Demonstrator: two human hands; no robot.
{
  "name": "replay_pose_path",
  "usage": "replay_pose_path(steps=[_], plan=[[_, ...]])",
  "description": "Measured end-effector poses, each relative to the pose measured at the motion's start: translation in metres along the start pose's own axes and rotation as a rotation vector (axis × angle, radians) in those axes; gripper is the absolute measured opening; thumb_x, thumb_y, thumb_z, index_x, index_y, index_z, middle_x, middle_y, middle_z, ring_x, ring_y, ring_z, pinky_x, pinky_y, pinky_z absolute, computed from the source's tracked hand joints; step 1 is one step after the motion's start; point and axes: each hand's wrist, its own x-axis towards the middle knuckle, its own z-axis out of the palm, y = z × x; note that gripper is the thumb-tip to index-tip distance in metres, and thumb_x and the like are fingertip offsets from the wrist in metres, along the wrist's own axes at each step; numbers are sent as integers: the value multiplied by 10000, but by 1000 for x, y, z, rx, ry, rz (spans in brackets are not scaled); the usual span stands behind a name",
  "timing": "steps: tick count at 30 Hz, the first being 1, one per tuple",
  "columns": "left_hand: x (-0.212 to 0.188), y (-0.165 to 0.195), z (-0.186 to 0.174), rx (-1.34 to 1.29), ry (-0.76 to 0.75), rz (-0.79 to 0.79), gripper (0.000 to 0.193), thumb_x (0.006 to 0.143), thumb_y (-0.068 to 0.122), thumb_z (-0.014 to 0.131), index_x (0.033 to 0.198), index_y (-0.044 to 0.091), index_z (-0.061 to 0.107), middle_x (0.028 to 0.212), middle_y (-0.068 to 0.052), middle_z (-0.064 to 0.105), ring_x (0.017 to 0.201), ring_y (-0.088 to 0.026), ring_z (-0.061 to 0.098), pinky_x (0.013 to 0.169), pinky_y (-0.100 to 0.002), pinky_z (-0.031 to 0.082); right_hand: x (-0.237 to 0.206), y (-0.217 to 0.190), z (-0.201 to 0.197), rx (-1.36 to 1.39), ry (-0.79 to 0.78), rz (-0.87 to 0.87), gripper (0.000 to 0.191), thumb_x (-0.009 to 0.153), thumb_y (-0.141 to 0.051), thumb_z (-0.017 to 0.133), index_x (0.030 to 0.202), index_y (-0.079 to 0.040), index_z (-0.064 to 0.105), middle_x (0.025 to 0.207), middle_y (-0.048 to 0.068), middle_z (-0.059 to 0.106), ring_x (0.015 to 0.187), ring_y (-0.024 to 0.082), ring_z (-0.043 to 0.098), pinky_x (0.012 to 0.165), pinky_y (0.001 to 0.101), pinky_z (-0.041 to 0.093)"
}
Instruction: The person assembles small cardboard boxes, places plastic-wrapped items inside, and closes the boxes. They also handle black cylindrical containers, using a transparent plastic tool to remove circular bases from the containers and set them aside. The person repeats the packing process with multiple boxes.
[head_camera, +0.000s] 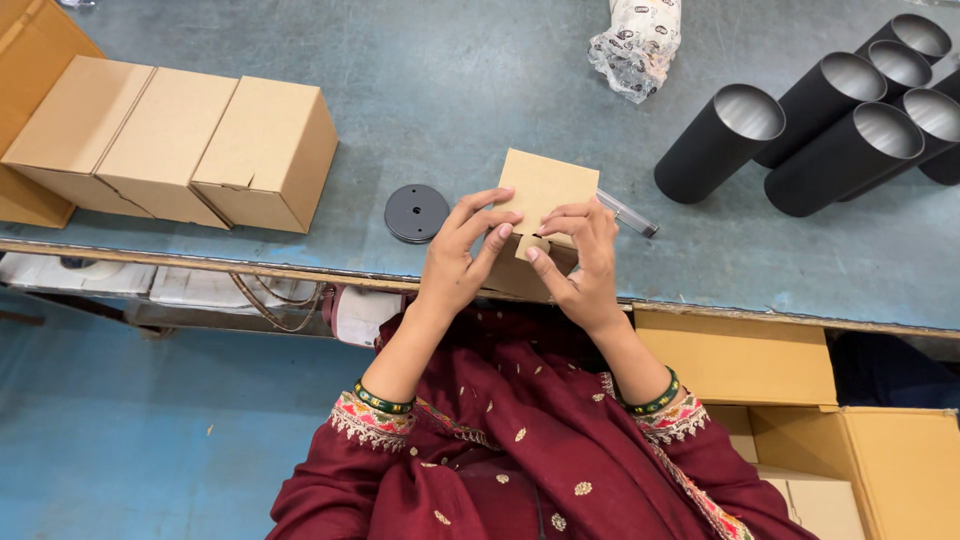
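While a small cardboard box (540, 190) is held at the near edge of the table (450, 100), its closing flap is being worked by both hands. The left hand (462, 255) is closed on the box from the left, with fingers laid across its top face and the thumb pressed by the small tab (531, 246) at the front. The right hand (583, 262) grips the box from the right, fingertips curled over the top edge and the thumb set against the same tab. Judged from this pose, the tucking of the tab is the step in hand; for the next move, the flap would need to be steadied while the tab is pushed squarely into its slot, which cannot be seen clearly.

Just left of the box, a round black disc (417, 212) lies flat on the table. A slim grey tool (628, 214) is partly hidden behind the box on the right. Three closed cardboard boxes (180, 140) are lined up at the far left, and black cylinders (850, 120) with pale interiors are piled on their sides at the far right. A crumpled printed plastic bag (638, 45) rests at the top. Open cartons (800, 420) stand below the table to the right. Nothing is seen to crowd the hands; only the disc and the tool lie near.
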Motion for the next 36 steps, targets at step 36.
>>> replay_pose_path(steps=[36], plan=[[13, 3, -17, 234, -102, 135, 308, 923, 267, 790, 1199, 163, 703, 1408, -71, 633, 1466, -334, 510, 1192, -415, 450, -12, 23, 15, -17, 158, -76, 298, 925, -106, 804, 1129, -74, 589, 1070, 41, 688, 1147, 255, 593, 1194, 484, 349]])
